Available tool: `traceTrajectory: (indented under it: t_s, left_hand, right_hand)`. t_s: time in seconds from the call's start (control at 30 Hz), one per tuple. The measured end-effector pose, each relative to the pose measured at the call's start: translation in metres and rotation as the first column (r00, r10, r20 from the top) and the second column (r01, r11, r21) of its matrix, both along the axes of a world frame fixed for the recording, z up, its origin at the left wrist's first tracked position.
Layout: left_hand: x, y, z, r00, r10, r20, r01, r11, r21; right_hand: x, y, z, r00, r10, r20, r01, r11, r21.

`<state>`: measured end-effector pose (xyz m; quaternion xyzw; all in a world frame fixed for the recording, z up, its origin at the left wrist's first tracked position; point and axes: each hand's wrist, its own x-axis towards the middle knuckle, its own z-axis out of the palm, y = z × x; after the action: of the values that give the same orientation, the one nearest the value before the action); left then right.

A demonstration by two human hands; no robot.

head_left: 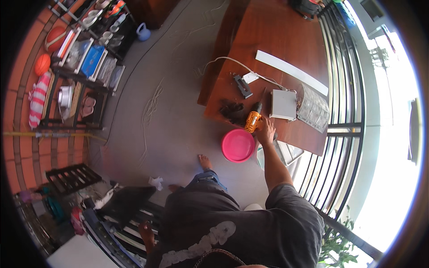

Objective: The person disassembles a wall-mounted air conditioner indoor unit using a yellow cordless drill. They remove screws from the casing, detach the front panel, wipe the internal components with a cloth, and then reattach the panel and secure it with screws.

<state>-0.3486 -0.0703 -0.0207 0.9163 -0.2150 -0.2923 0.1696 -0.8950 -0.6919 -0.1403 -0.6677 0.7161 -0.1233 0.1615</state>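
Observation:
My right hand (pixel 267 132) reaches forward to the near edge of the brown wooden table (pixel 268 35). Its fingers are wrapped round the handle of an orange cordless drill (pixel 253 121), whose black chuck points away from me. Beside the drill lies a dark crumpled item (pixel 232 110), possibly gloves. Farther back are a black bracket-like part (pixel 242 86) and a small white piece (pixel 250 77). To the right of the hand stands a white box (pixel 283 104) with a cable, next to a clear ribbed plastic cover (pixel 312 108). My left hand is out of the picture.
A round pink basin or stool (pixel 238 145) stands just below the table edge. A long white strip (pixel 291 71) lies across the table. Black railings (pixel 344 129) run along the right. Loose cable (pixel 152 105) lies on the grey floor, and a loaded shelf rack (pixel 85 67) stands left.

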Motion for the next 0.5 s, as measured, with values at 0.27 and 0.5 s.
traceTrajectory:
  t_s: [0.27,0.5]
  left_hand:
    - [-0.138,0.129,0.004,0.872,0.448,0.199,-0.467,0.882,0.063]
    - [-0.241,0.159,0.035,0.399,0.67,0.626,-0.895,0.432,0.108]
  right_hand:
    - [-0.049,-0.047,-0.032,0.907,0.421,0.004,-0.417,0.9,-0.123]
    - [0.0,-0.059,-0.017,0.932,0.358,-0.064,-0.363,0.922,-0.134]
